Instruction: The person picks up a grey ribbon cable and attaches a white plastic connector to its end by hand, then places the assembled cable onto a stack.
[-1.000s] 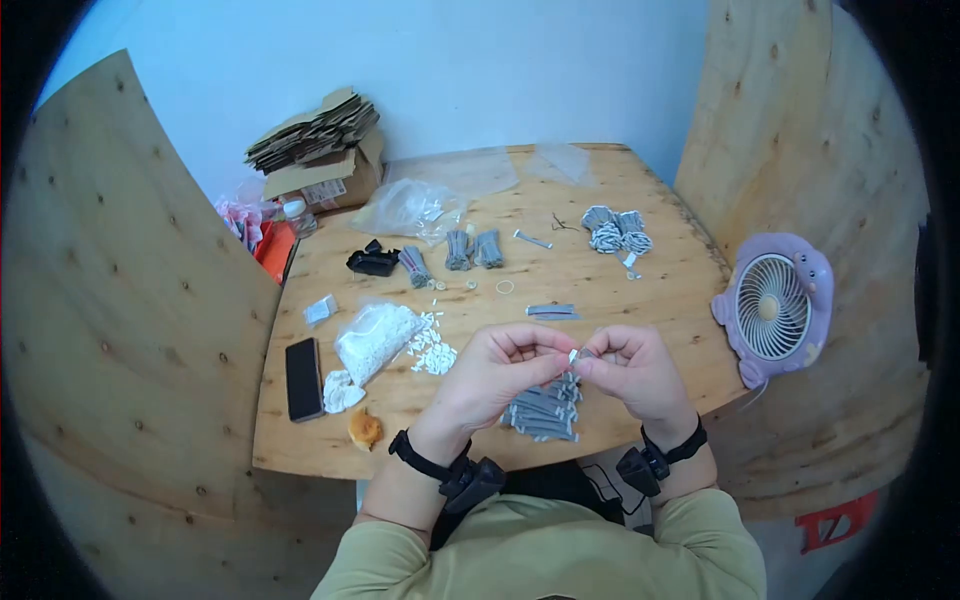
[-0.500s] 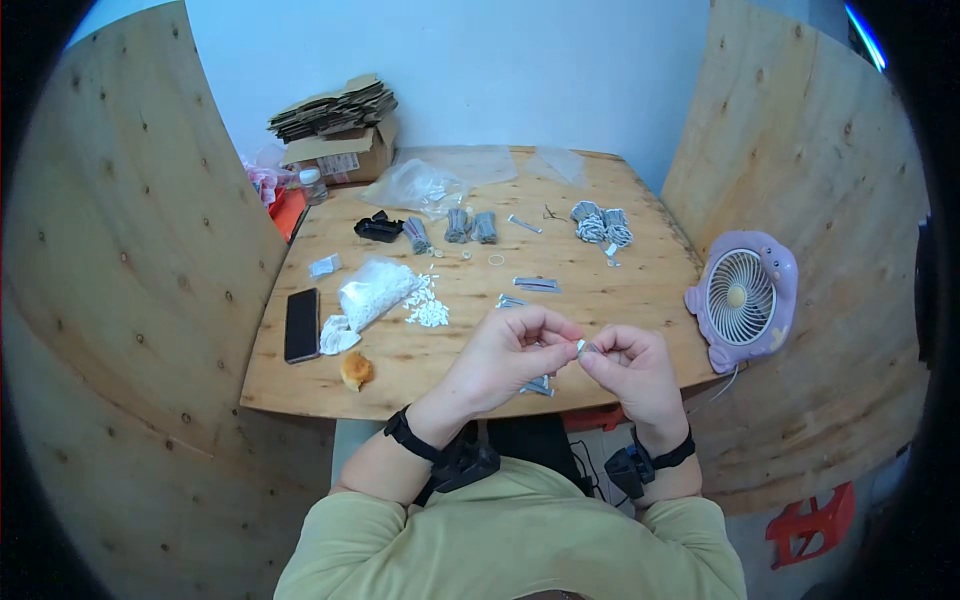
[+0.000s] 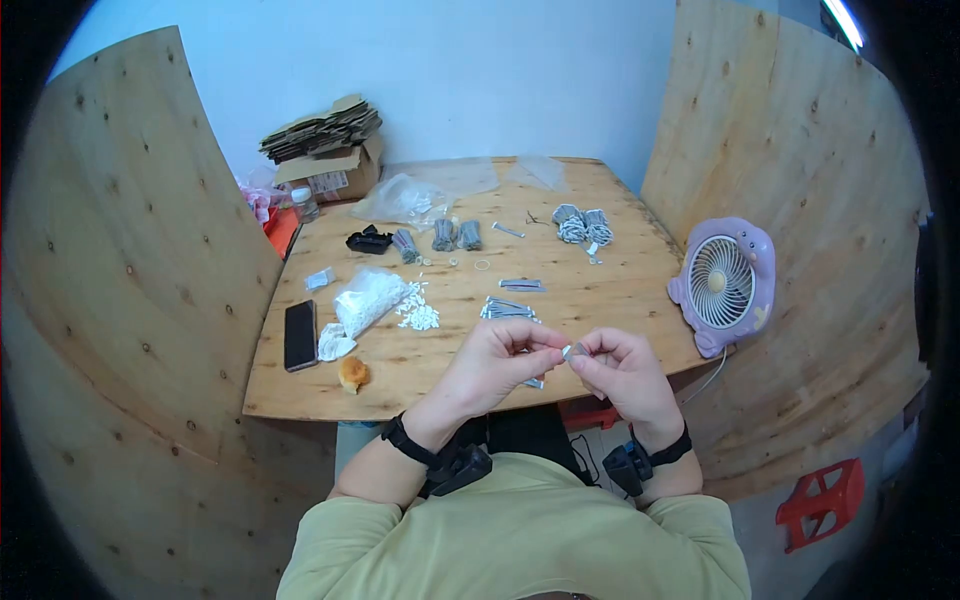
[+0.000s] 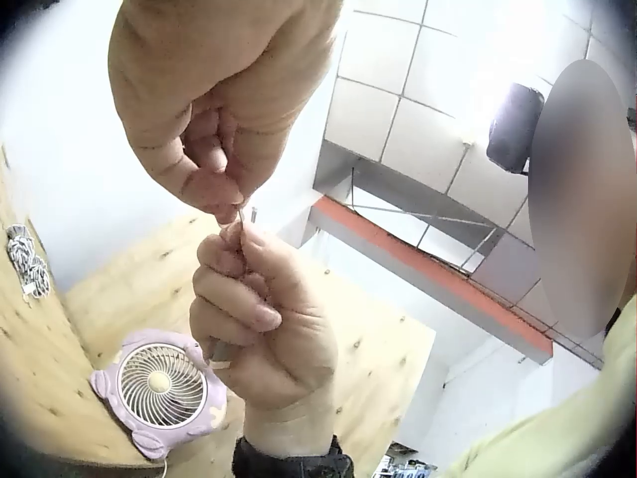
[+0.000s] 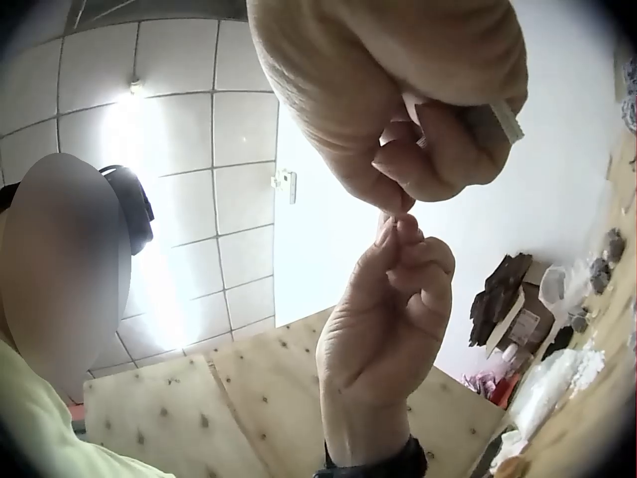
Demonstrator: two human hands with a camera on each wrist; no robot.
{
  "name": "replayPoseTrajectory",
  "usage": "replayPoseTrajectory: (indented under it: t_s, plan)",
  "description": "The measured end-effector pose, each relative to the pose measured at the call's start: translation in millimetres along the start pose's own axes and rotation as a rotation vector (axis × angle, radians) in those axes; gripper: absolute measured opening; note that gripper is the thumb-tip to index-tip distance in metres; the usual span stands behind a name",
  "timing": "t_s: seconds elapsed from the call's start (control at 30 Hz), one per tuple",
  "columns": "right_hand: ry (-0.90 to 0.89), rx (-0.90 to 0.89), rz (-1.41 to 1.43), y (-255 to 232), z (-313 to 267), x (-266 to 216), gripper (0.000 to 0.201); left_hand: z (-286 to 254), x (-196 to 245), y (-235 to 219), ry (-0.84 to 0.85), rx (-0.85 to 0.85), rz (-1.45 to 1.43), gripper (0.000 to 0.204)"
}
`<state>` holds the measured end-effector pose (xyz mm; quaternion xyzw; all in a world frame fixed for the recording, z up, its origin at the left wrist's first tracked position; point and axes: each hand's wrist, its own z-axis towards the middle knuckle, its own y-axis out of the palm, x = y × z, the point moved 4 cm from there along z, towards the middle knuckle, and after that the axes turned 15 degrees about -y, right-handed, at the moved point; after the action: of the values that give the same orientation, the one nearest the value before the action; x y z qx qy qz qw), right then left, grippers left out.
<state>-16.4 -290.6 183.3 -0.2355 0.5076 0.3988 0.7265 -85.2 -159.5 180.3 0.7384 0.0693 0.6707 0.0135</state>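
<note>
Over the front of the table, my left hand (image 3: 492, 368) pinches a small white piece (image 3: 567, 352) between thumb and index finger. Facing it, my right hand (image 3: 628, 378) pinches a grey strip (image 3: 577, 349), their fingertips meeting. In the right wrist view, the grey strip's white end (image 5: 509, 121) sticks out beside the curled fingers of my right hand (image 5: 398, 90). The left wrist view has my left hand (image 4: 219, 90) above and my right hand (image 4: 269, 319) below, the fingertips hiding the join. A pile of grey strips (image 3: 507, 308) lies partly behind my left hand.
On the table (image 3: 420, 385) lie loose white pieces (image 3: 420, 317), a bag of them (image 3: 370, 298), a phone (image 3: 300, 336), a bread piece (image 3: 353, 374), grey bundles (image 3: 443, 235) and coiled grey cords (image 3: 582, 225). A purple fan (image 3: 722, 285) stands right; a cardboard box (image 3: 345, 180) sits back left.
The head view has shifted, so the table and hands appear in a different place. Both hands keep their pinch, fingertips together, with the white piece and strip at a slightly different angle.
</note>
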Motion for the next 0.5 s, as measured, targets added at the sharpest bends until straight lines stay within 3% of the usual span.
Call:
replayPoseTrajectory:
  t_s: [0.5]
  plan:
    - [-0.041, 0.071, 0.099, 10.3, -11.1, -5.1, 0.011, -3.7, 0.7, 4.5, 0.043, -0.002, -0.02, 0.016]
